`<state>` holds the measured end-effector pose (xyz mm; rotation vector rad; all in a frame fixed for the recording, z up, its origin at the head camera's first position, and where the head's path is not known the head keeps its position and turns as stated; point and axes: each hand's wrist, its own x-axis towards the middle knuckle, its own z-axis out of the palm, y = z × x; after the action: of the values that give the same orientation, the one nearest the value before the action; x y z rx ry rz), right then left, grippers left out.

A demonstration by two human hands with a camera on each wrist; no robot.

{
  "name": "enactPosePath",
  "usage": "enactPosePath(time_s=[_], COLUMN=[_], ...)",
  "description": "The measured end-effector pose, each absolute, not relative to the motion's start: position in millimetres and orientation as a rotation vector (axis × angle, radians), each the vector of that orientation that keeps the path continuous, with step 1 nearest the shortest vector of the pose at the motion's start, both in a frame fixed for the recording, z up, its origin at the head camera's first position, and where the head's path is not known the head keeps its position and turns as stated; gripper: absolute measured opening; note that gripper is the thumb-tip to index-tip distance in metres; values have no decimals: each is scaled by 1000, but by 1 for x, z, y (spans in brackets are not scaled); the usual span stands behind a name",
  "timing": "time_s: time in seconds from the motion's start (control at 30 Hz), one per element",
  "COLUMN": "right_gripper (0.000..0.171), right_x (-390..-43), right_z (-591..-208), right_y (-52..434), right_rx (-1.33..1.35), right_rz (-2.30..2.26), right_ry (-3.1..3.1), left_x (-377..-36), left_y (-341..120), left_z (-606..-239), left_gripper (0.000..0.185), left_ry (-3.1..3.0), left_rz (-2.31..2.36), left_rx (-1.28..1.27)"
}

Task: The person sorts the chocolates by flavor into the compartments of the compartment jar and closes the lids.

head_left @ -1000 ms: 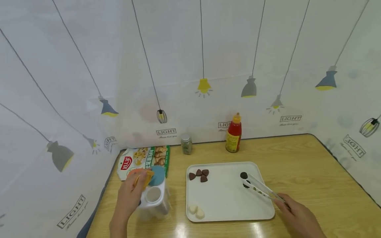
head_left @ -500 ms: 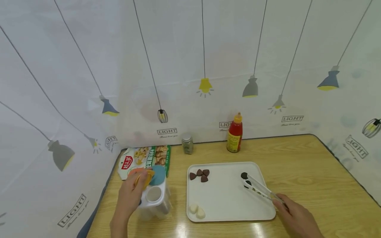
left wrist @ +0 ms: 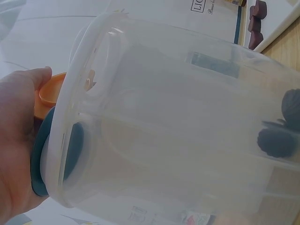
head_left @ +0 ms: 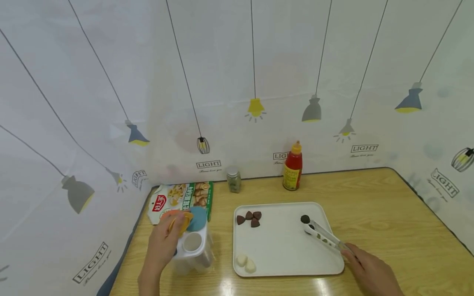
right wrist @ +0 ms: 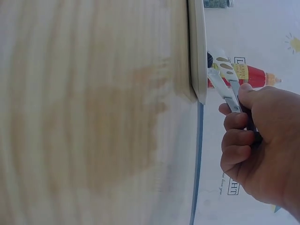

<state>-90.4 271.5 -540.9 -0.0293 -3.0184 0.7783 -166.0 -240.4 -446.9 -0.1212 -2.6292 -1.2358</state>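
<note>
My left hand (head_left: pixel 161 242) grips an orange-yellow flip lid (head_left: pixel 186 223) on a clear storage container (head_left: pixel 198 259) with a white top. One round opening (head_left: pixel 192 241) in that top is uncovered, beside a blue lid (head_left: pixel 198 218). In the left wrist view, dark round pieces (left wrist: pixel 277 142) show inside the container. My right hand (head_left: pixel 372 267) holds tongs (head_left: pixel 333 242) over the right side of a white tray (head_left: pixel 285 255). Their tips are at two dark round pieces (head_left: pixel 305 219); the nearer one is partly hidden by the tongs, and whether it is gripped is unclear.
Brown wedge-shaped pieces (head_left: pixel 255 223) lie at the tray's far left corner, two whitish pieces (head_left: pixel 250 266) at its near left. Behind stand a red sauce bottle (head_left: pixel 292 172) and a small spice jar (head_left: pixel 233 181). A food packet (head_left: pixel 179 197) lies behind the container.
The tongs' arms have drawn closer together around the nearer dark piece. My left hand stays on the orange-yellow lid. The view has shifted slightly.
</note>
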Motion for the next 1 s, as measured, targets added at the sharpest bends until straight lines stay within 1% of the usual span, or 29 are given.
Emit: enactPosePath(time_s=[0.3, 0.47, 0.53, 0.67, 0.8, 0.87, 1.0], right_gripper=[49, 42, 44, 55, 53, 49, 46], right_x=[-88, -88, -89, -92, -92, -91, -91], right_z=[-542, -541, -540, -536, -533, -531, -529], right_y=[271, 270, 270, 269, 266, 263, 260], right_rx=[-80, -125, -152, -228, -232, -225, -205], right_rz=[818, 871, 930, 1102, 1242, 1339, 1468], right_ry=[-2967, -2967, -2993, -3051, -3000, -2951, -2892], left_x=[-164, -164, -164, -165, -167, -167, -167], left_y=[-239, -238, -238, -239, -240, -239, -240], left_z=[-445, -443, -442, -443, -446, -447, -447], left_gripper=[37, 39, 39, 41, 42, 43, 42], left_ry=[-2626, -2633, -2638, -2649, -2653, -2650, -2630], left_rz=[-1252, -1255, -1257, -1250, -1234, -1236, -1250], left_rx=[-103, -89, -88, -79, -65, -66, -92])
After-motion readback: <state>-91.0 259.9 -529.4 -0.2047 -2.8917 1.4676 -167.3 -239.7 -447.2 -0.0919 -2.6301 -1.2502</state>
